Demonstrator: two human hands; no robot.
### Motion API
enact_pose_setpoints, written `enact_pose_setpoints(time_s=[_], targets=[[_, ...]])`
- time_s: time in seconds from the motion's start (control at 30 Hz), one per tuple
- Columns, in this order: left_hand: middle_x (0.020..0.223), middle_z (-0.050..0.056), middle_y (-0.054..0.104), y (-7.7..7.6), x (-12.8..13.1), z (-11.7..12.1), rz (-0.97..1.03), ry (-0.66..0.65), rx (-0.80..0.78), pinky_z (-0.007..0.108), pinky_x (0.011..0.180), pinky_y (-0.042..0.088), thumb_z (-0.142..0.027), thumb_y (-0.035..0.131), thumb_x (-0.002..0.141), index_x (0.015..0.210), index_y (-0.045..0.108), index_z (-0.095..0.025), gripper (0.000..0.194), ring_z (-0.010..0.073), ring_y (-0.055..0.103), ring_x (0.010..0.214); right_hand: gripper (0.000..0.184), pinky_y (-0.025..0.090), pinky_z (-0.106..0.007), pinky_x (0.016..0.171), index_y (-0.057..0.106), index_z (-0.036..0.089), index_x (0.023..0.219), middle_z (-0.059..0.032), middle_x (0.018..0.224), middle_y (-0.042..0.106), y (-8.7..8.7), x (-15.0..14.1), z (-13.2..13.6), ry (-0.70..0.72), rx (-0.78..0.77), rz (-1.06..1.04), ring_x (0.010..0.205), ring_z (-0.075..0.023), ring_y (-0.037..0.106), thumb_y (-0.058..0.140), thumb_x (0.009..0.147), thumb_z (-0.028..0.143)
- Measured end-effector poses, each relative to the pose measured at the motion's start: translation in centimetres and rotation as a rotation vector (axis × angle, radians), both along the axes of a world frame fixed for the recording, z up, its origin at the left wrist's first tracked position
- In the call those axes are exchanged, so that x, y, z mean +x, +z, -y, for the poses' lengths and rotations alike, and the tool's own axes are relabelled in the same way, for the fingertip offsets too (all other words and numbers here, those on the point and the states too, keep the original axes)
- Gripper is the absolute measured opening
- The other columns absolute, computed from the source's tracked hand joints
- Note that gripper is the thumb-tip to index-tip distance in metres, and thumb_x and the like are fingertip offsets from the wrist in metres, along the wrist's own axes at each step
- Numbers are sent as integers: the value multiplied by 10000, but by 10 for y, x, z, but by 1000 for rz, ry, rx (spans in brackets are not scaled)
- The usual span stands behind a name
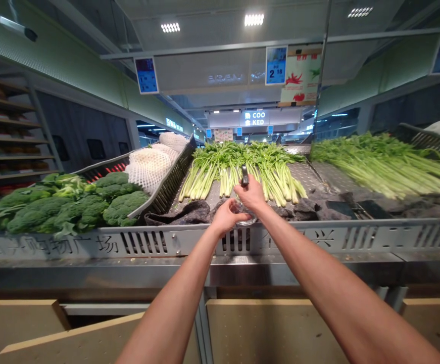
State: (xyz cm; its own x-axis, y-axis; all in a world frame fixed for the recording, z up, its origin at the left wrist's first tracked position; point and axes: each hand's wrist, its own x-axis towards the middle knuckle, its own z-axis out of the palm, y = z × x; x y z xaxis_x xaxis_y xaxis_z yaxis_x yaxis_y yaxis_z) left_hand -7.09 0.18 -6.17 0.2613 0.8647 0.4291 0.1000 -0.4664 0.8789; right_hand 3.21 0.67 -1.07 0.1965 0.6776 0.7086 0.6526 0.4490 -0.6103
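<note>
Both my hands are closed around a spray bottle with a black trigger head [244, 175] and a clear body, of which a little shows below. My right hand [253, 194] grips it just under the head. Lower down, my left hand [226, 216] wraps the clear part near the base. Behind the bottle, bunches of celery [225, 169] lie spread on a dimpled metal surface, leaves away from me. Dark crumpled cloth [184, 212] runs along the front of the celery. My fingers hide most of the bottle.
Broccoli [79, 205] fills the left front, beside foam-netted produce [149, 166] in a dark crate [166, 187]. A grey slotted rail [106, 245] edges the stand. A mirror panel [356, 197] at right reflects the celery. Price signs [276, 65] hang overhead.
</note>
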Motion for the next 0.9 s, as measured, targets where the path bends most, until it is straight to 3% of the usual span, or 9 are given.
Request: enact_pose_setpoints(time_s=[0.4,0.77,0.9], targets=[[754,-2,554,-4,1,-4,74,-19,-24,248,705,360,-215,735,422,840,529,-148,471,107,489,700,190,311,-216,481,474,196,720,43,557,493,-4,1,-1,14,10,12,503,-106,439,450,590,332],[773,1,569,-6,8,-16,118,124,-44,258,726,376,-125,735,377,871,526,-155,538,123,511,724,283,341,-228,510,505,178,835,15,595,517,-11,-2,-13,10,76,41,525,-116,458,434,622,351],[758,1,567,-3,10,-21,146,106,-54,264,728,383,-117,732,382,863,530,-150,522,127,519,722,286,339,-228,508,498,180,851,9,619,519,-7,-3,-21,4,55,79,530,-114,451,436,621,339]])
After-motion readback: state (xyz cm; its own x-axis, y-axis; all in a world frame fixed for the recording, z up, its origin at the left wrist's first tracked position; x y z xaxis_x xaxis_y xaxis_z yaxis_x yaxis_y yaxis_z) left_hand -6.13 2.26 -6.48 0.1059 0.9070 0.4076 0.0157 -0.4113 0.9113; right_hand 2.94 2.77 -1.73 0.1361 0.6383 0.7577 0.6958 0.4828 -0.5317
